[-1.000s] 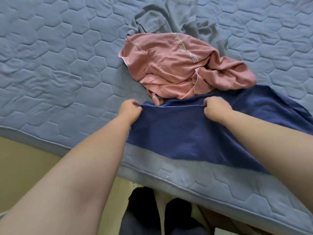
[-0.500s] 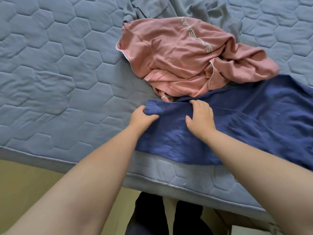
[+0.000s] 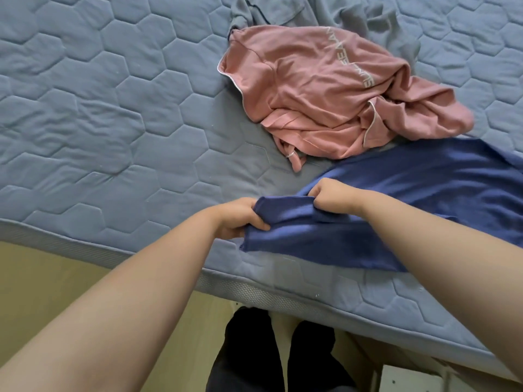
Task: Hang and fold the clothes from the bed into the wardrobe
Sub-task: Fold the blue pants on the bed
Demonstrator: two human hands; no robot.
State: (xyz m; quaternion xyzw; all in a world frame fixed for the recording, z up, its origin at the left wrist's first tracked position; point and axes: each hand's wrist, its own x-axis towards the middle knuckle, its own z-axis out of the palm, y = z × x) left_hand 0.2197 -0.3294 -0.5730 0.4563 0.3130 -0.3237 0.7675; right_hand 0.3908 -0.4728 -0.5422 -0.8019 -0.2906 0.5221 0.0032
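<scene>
Quilted bed point(image 3: 99, 114): both hands point(image 3: 240, 219) grip blue garment point(image 3: 424, 193); pink garment point(image 3: 325, 94) beside.

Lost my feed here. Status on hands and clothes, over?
Left hand, right hand both grip blue garment. Pink top crumpled beyond it. Nothing blocking.

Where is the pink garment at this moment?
In the head view, the pink garment lies crumpled on the bed, upper right of centre, between the grey garment behind it and the blue garment in front.
</scene>
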